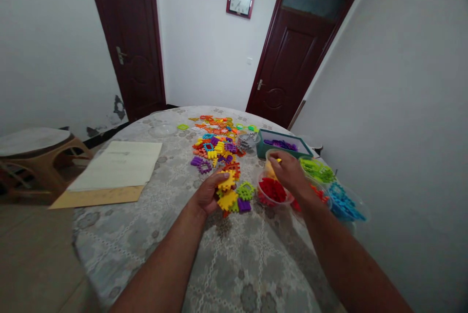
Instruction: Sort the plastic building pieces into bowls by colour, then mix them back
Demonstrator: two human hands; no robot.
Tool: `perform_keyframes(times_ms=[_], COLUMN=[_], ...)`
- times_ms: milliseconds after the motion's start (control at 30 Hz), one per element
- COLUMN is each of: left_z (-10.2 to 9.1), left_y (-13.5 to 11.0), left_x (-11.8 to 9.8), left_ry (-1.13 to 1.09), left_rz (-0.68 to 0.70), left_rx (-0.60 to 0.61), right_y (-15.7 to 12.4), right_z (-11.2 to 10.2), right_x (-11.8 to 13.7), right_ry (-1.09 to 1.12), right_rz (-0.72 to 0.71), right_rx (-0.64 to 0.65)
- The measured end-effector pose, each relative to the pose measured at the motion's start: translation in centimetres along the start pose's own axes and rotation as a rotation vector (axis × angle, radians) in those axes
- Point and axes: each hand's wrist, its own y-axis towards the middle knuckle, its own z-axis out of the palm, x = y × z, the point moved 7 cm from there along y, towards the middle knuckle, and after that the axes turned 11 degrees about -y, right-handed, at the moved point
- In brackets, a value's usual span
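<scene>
My left hand (pixel 207 191) rests on the table with its fingers curled around a yellow interlocking block (pixel 227 181) at the near end of a heap of coloured plastic blocks (pixel 218 145). My right hand (pixel 288 170) hovers over a clear tub of yellow pieces (pixel 271 158), pinching a small yellow piece (pixel 279 160). A clear tub of red blocks (pixel 272 192) sits just below that hand. More yellow, green and purple blocks (pixel 236 201) lie beside my left hand.
A teal box of purple pieces (pixel 281 143), a tub of green pieces (pixel 317 169) and a tub of blue pieces (pixel 343 203) line the round table's right edge (pixel 321 274). Papers (pixel 119 164) lie on the left. A stool (pixel 34 149) stands beyond the table's left side.
</scene>
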Motion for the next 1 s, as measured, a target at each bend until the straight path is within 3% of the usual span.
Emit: perform_keyframes(times_ms=[100,200,267,367,600,800,1000], left_z=[0.1,0.7,1.2,1.5,0.5,0.4,0.3], left_y=[-0.1,-0.3,-0.5,-0.6,-0.1,0.2,0.4], left_x=[0.1,0.3,0.4,0.4,-0.3,-0.8,-0.8], left_ry=[0.027,0.046,0.047,0.047,0.103,0.090,0.121], left_rz=[-0.014,-0.033,-0.054,-0.066,-0.024,0.020,0.020], left_rx=[0.005,0.030,0.055,0.051,0.022,0.025,0.015], right_y=[-1.2,-1.9,-2.0,-1.7,-1.6,-3.9,-7.2], right_z=[1.7,3.2,4.2,4.8,0.1,-5.9,-8.3], right_x=[4.5,7.7,8.5,7.7,1.5,-7.4,-13.9], right_ry=[0.280,0.407,0.476,0.576,0.555,0.102,-0.127], right_rz=[-0.049,-0.072,-0.034,0.098,0.222,0.247,0.318], right_rx=[0.132,0.184,0.214,0.196,0.014,-0.082,-0.099])
